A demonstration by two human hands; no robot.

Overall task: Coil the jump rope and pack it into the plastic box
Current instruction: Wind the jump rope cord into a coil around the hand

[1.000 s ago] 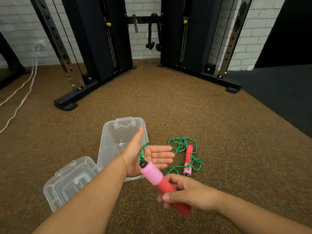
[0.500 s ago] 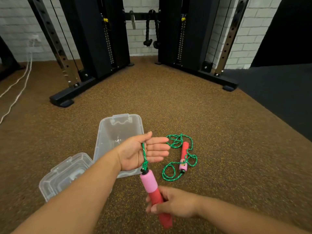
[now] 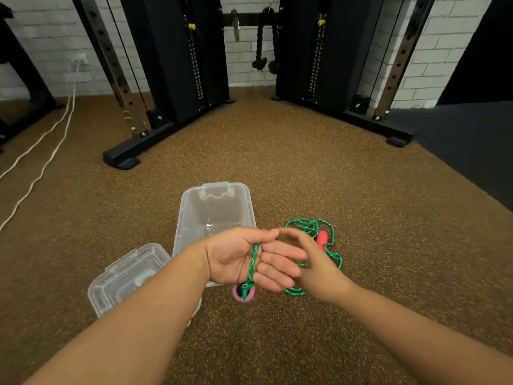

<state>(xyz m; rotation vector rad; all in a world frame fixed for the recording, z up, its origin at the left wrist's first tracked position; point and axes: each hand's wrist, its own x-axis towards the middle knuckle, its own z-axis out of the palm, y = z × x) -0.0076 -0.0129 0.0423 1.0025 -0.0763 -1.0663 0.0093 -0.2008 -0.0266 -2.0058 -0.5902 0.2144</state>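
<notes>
Left hand point(image 3: 244, 257) palm-up, fingers loosely spread, green rope point(image 3: 253, 262) draped across the palm under the thumb; not clearly clamped. Pink handle end point(image 3: 244, 292) hangs off the rope just below the hand. Right hand point(image 3: 313, 262) sits at the left fingertips, motion-blurred, can't tell if it's pinching the rope. Rest of the rope lies loose on the floor point(image 3: 305, 168) behind the right hand, tangled around the second, red handle point(image 3: 322, 238). Clear plastic box point(image 3: 213, 207) open just beyond the left hand; lid point(image 3: 125, 276) beside it, under the left forearm.
</notes>
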